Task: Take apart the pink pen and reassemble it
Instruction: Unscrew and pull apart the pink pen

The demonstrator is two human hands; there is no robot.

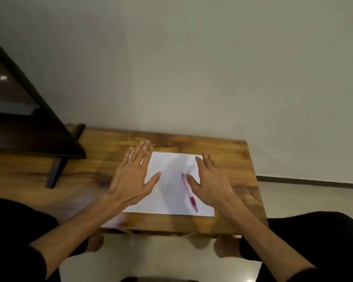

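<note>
Head view: our fingers (138,153) lie spread flat, holding nothing; the pink pen (189,192) beside our right hand (209,180) could roll off the paper (171,200) if nudged.

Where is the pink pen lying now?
In the head view, the pink pen lies on the white paper, right of centre, beside the right hand.
</note>
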